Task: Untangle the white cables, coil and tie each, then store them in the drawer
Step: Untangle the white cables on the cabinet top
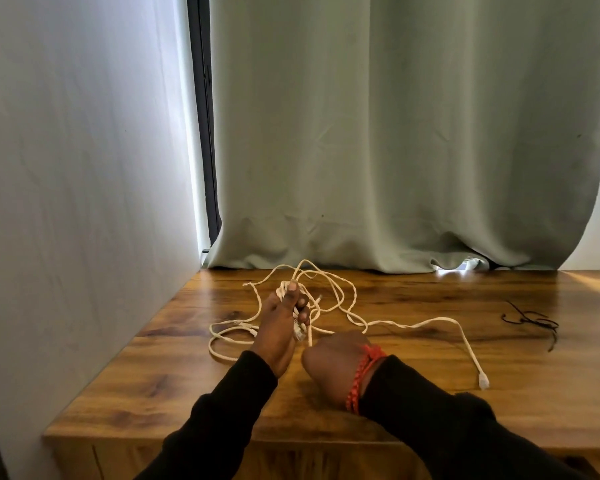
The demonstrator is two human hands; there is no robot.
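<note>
A tangle of white cables (329,289) lies on the wooden tabletop (413,382) near the curtain. My left hand (284,323) grips a bunched part of the tangle, thumb up, with a white plug showing below its fingers. My right hand (333,365) is just to the right with its back to the camera; its fingers are hidden, and a cable strand runs down toward it. One loose cable end with a white plug (483,380) trails off to the right. Loops (222,341) lie to the left of my left hand.
Thin black ties (530,320) lie at the right of the tabletop. A grey-green curtain (395,150) hangs at the table's back edge. A white wall (84,202) borders the table on the left. The cabinet front (291,459) shows below the near edge.
</note>
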